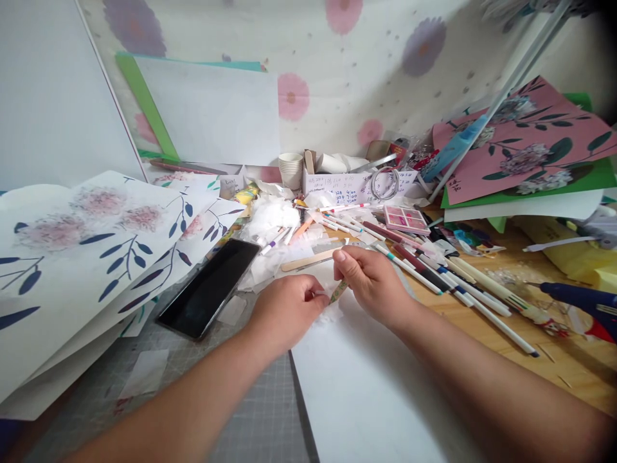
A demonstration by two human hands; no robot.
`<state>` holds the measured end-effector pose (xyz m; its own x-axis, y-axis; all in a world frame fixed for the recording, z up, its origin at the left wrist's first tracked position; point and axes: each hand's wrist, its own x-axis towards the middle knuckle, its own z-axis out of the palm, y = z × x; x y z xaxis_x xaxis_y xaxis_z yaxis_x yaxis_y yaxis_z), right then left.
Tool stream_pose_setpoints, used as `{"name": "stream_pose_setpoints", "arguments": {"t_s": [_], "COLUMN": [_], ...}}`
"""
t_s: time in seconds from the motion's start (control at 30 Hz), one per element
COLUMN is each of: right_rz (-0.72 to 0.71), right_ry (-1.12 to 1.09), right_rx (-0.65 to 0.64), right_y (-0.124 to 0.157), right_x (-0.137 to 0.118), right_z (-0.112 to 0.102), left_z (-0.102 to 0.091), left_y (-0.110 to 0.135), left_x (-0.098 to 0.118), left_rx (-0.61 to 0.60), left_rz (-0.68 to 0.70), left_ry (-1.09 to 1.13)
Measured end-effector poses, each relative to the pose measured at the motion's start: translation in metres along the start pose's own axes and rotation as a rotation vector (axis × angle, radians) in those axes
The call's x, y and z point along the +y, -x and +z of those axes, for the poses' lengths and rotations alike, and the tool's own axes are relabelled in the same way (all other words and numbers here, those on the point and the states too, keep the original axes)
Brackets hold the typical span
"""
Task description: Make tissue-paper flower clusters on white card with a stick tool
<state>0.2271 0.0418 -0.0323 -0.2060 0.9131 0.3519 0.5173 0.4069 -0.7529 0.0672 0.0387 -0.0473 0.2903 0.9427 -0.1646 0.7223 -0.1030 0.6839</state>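
Note:
My right hand [373, 283] is closed around a slim pointed tool with a green pattern, which looks like tweezers [339, 292]. Its tip points down and left, close to the fingertips of my left hand [292, 308]. Those fingers are pinched together at a small whitish scrap [320, 293], too small to name. Below both hands lies a white sheet of paper [357, 386], with some pale bits on it near the fingers. A flat wooden stick [308, 260] rests just beyond my hands.
A black phone [211, 289] lies on the grey cutting mat [241, 405]. Flower pictures [96, 257] rise at the left. Several marker pens [409, 269] spread to the right, with a blue glue gun [578, 297] farther out. White fluff [272, 215] and paper cups [290, 170] stand behind.

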Motion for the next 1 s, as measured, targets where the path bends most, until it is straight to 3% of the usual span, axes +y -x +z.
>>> {"name": "stream_pose_setpoints", "arguments": {"t_s": [0.23,0.47,0.8,1.0], "right_rz": [-0.055,-0.047,-0.084,-0.134], "right_ry": [0.056,0.027,0.209,0.168], "right_rx": [-0.037,0.004,-0.132,-0.168], "right_y": [0.002,0.003,0.006,0.009], "right_x": [0.001,-0.001,0.004,0.001], "right_z": [-0.002,-0.001,0.011,0.011], "left_z": [-0.003,-0.003,-0.004,-0.006], "left_y": [0.000,0.000,0.003,0.009], "left_x": [-0.002,-0.001,-0.007,-0.013], "left_rx": [0.005,0.017,-0.042,-0.065], "left_rz": [0.049,0.041,0.089,0.191], "left_ry": [0.100,0.035,-0.012,-0.034]}}
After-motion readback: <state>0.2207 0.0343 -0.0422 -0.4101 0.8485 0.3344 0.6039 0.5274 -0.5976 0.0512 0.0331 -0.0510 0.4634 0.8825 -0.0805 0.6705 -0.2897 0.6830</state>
